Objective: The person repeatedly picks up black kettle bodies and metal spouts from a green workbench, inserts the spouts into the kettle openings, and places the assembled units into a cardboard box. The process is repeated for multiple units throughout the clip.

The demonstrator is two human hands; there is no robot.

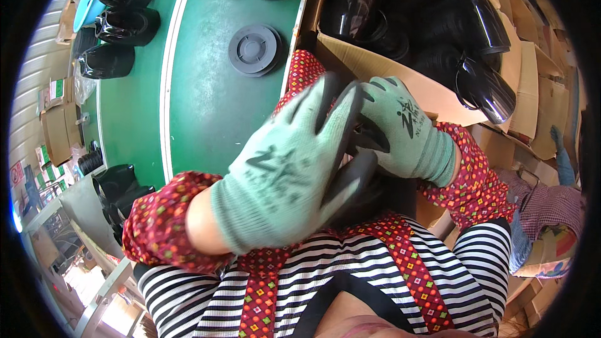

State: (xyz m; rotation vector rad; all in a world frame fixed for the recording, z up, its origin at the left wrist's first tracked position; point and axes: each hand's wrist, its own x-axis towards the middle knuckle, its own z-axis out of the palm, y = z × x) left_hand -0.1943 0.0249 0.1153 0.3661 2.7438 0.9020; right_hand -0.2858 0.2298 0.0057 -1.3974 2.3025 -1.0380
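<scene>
between the left hand (291, 156) and right hand (399, 122), near the striped shirt (316, 269), a dark part (377, 197) is mostly hidden. bent fingers are seen about it; whether it is gripped cannot be told. light, stiff, slippery handling is judged likely; opposite sides are best held.

A factory workshop: glossy black housings (128, 26) stand on the green bench (206, 119), a carton (388, 75) of black parts (485, 87) beside it.

green worktable (206, 119), ribbed pale wall (39, 72)
</scene>
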